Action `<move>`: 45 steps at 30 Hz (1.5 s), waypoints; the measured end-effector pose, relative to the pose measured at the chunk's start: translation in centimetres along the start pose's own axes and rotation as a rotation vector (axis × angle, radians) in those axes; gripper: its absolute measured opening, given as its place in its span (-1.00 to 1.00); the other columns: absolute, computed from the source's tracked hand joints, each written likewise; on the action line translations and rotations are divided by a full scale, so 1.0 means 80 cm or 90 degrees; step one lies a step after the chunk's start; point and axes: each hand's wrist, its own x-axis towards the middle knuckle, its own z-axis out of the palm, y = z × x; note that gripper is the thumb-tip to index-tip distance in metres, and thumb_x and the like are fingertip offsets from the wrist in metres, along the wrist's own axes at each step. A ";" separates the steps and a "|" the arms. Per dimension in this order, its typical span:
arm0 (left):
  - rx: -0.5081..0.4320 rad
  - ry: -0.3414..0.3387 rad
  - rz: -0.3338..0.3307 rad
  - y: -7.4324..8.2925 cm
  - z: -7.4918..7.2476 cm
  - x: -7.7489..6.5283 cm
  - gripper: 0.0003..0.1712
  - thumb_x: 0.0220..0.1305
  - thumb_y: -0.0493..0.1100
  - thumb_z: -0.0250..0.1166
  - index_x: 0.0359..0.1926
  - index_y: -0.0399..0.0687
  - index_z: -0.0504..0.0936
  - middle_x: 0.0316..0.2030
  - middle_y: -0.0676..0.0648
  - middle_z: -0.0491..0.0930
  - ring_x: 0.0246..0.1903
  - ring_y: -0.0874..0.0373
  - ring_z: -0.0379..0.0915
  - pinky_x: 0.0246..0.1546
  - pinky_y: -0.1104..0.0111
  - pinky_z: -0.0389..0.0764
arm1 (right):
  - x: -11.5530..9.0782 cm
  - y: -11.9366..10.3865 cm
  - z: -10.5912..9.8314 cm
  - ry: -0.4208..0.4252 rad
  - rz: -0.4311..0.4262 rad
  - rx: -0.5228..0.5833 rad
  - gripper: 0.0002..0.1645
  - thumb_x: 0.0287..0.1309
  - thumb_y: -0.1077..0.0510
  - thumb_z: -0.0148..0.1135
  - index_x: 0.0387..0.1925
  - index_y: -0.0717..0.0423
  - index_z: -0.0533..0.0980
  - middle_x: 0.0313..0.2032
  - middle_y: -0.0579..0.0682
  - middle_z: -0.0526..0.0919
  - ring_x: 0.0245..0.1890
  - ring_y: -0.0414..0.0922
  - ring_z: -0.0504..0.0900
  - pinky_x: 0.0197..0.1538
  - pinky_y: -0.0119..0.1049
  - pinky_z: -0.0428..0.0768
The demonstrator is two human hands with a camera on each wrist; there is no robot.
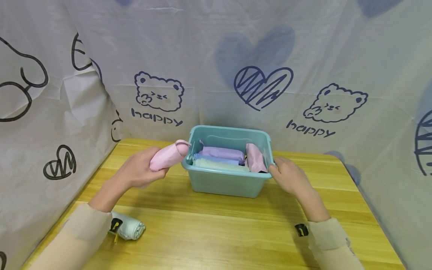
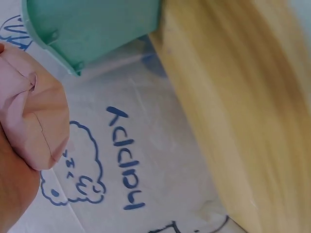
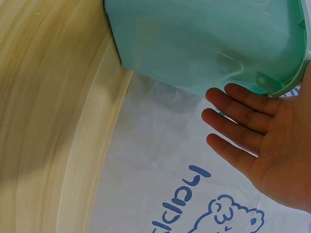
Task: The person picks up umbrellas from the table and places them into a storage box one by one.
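Note:
In the head view my left hand (image 1: 143, 168) grips a pink roll (image 1: 168, 155) just left of a teal plastic bin (image 1: 226, 183). The roll is tilted, its loose flap uppermost towards the bin. Its creased end (image 2: 41, 116) shows close up in the left wrist view. At the bin's right rim, my right hand (image 1: 291, 175) holds on with the thumb over the edge; its fingers (image 3: 238, 128) extend beneath the rim outside the wall. Inside the bin lie a purple roll (image 1: 222, 153), a blue roll (image 1: 219, 159), a pale green roll (image 1: 219, 165) and another pink roll (image 1: 255, 158).
A pale mint roll (image 1: 131, 227) lies on the wooden table (image 1: 202, 232) by my left forearm, partly hidden by the sleeve. Printed sheets (image 1: 209, 93) hang behind the table and at both sides, close to the bin's back.

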 end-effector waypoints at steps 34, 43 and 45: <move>0.107 -0.162 0.146 0.100 0.032 0.212 -0.59 0.03 0.16 0.40 -0.19 0.12 0.48 -0.34 0.09 0.53 -0.41 0.14 0.44 -0.44 0.25 0.50 | -0.002 0.002 0.001 0.003 0.007 -0.004 -0.45 0.47 0.00 -0.15 0.12 0.28 0.58 0.00 0.19 0.67 -0.06 0.14 0.63 0.07 0.18 0.61; 0.142 -0.297 0.136 0.126 0.051 0.257 -0.48 0.09 0.13 0.45 0.04 0.05 0.63 -0.15 0.07 0.65 -0.22 0.11 0.52 -0.16 0.18 0.58 | -0.001 0.002 0.000 -0.003 0.009 0.001 -0.44 0.46 -0.02 -0.16 0.12 0.27 0.58 -0.04 0.17 0.67 -0.10 0.11 0.61 0.03 0.15 0.61; 0.143 -0.323 0.124 0.132 0.055 0.265 -0.45 0.10 0.11 0.48 0.10 0.04 0.66 -0.10 0.06 0.65 -0.18 0.10 0.53 -0.08 0.17 0.58 | 0.000 0.002 -0.001 -0.004 0.009 0.001 -0.46 0.46 -0.01 -0.16 0.09 0.27 0.59 -0.07 0.15 0.66 -0.14 0.09 0.59 -0.01 0.13 0.61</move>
